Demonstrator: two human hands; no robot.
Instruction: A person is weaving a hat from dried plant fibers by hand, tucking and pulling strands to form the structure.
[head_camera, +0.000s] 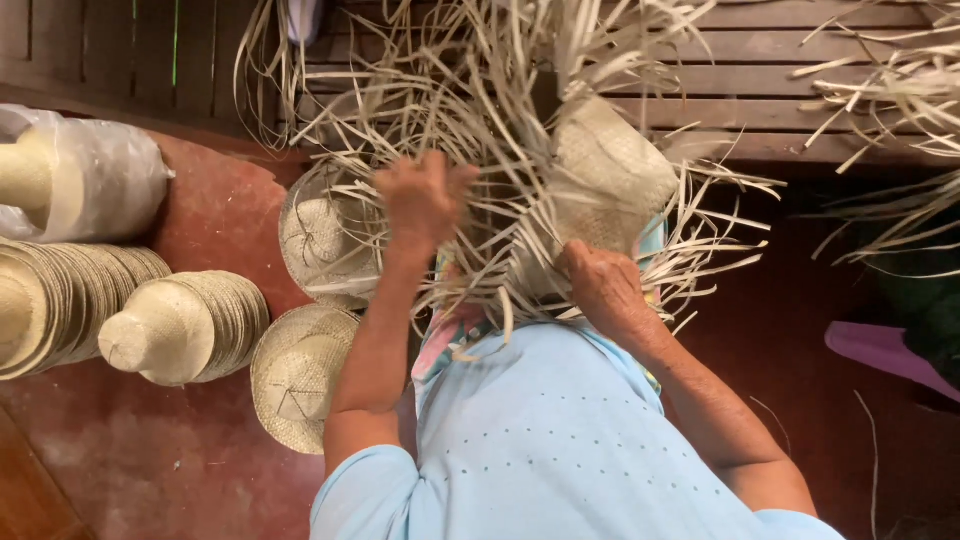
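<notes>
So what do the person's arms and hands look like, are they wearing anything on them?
Both arms are bare from above the elbow down. The left hand and right hand wear no gloves, and I can't see any rings, bracelets or watch. The only clothing on the arms is the short sleeves of a light blue top dotted with rows of tiny holes; the sleeves end with a plain hem above the elbows.
</notes>
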